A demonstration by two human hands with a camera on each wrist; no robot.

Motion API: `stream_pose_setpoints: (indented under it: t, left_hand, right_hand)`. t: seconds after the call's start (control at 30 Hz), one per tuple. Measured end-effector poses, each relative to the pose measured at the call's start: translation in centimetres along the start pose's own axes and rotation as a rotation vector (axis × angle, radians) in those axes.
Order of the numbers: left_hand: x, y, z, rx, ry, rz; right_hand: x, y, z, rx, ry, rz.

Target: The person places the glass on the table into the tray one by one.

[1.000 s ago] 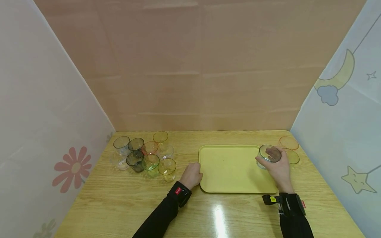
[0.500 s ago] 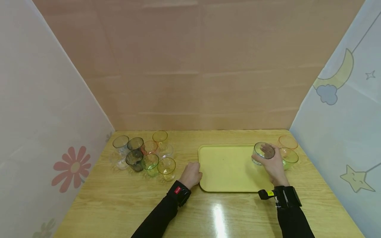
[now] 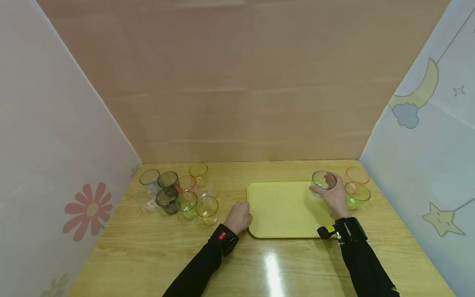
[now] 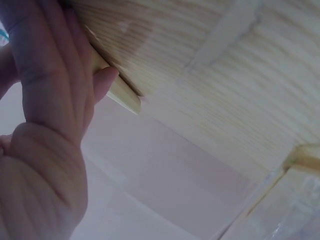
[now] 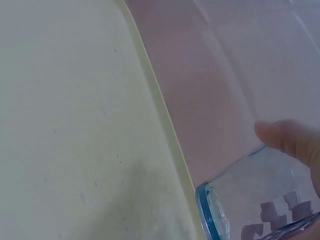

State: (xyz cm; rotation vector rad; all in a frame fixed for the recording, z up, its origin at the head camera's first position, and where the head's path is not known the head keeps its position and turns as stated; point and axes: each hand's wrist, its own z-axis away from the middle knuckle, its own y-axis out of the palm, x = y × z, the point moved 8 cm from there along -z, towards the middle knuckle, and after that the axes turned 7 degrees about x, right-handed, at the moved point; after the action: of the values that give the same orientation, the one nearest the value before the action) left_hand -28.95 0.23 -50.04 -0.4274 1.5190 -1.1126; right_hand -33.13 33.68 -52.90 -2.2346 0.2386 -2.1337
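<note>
- Your right hand [image 3: 332, 198] grips a clear glass tumbler [image 3: 323, 182] by its side wall, fingers curled round it, over the far right corner of the yellow tray [image 3: 282, 208]; the right wrist view shows its thick base [image 5: 235, 210] just above the tray's far rim, and I cannot tell whether it touches down.
- Judge the tumbler as rigid, smooth and breakable, light enough for one hand; it looks slippery, so a wrap round the middle of the wall suits it better than a pinch at the rim.
- Your left hand [image 3: 238, 217] rests on the desk [image 3: 148, 247] with loosely curled fingers against the tray's left edge, thumb on the rim in the left wrist view [image 4: 107, 82].
- A green tumbler [image 3: 356, 194] and an orange one [image 3: 357, 175] stand just right of the tray; a cluster of tinted tumblers [image 3: 178, 193] sits well left.
- Compared with a second ago, the tumbler has travelled farther from you along the tray's right side, the right arm stretching further out, while the left hand has stayed put.
</note>
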Motion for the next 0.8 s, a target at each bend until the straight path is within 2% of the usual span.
stream_pose_setpoints:
  t: [0.3,0.57,0.8]
  left_hand:
    - [0.0,0.0,0.0,-0.020,0.018,0.013]
    - [-0.1,0.0,0.1,-0.024,0.016,-0.006]
    - [-0.2,-0.1,0.0,-0.024,0.011,-0.008]
  right_hand:
    - [0.0,0.6,-0.7,-0.032,0.068,-0.017]
    - [3.1,1.6,0.1,-0.025,0.103,0.021]
    - [3.1,1.8,-0.2,-0.007,0.157,-0.001]
